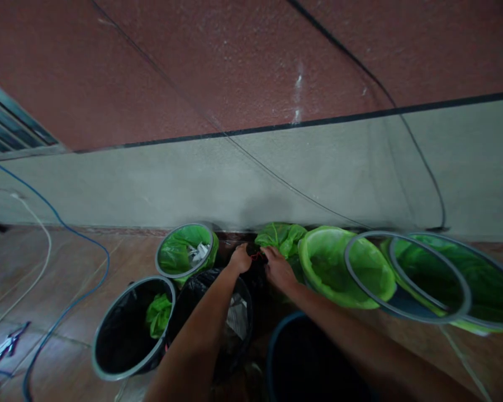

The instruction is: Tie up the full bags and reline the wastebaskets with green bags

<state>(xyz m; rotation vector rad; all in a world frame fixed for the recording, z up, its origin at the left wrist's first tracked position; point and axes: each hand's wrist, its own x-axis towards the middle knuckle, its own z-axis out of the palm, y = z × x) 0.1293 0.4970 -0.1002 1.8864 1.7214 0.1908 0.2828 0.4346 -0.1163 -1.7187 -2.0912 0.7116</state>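
The left hand [240,260] and right hand [280,271] both grip the black bag [257,279] — one on each side of its red string [257,256], a spread that probably holds the top steady. The bag sits near the wall [151,190], between a green-lined bin [174,259] and a green bag [283,237] that may help prop it.

Two-tone wall [151,84] above a tiled floor [75,254]
A dark stripe [360,116] parts red above from pale below; a barred window [8,120] sits at left. A black cable [347,52] hangs at right. On the floor, a blue cable [108,259] curves near a white cable [50,245] and a small metallic object [10,343].
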